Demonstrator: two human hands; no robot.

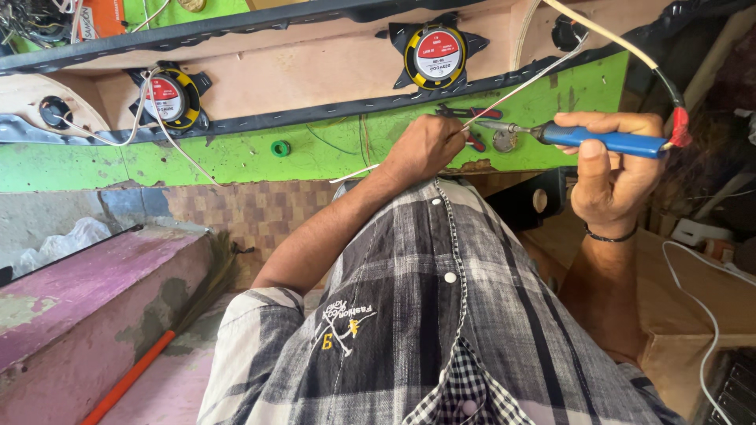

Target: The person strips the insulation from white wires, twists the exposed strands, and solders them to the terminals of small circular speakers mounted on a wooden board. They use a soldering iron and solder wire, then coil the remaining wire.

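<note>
A long green board [236,157] runs across the top of the view, with a pale wooden panel [315,71] above it edged by black trim. Two round speakers sit in that panel, one at the left [165,96] and one further right [435,53], each with a red and white centre and a yellow ring. Below, a pink step [87,291] lies at the left, with an orange-handled broom [157,346] leaning beside it. The person's checked shirt [441,330] fills the lower middle.

The right hand [618,169] grips a blue-handled soldering iron [606,142], fingers wrapped closed around the handle, the metal tip pointing left over the green board. The left hand [425,149] is closed, pinching a thin white wire [524,85] just beside the iron's tip. Red-handled pliers [472,114] and a small round metal tin [504,142] rest on the board near both hands. A small green ring [280,148] lies further left.
</note>
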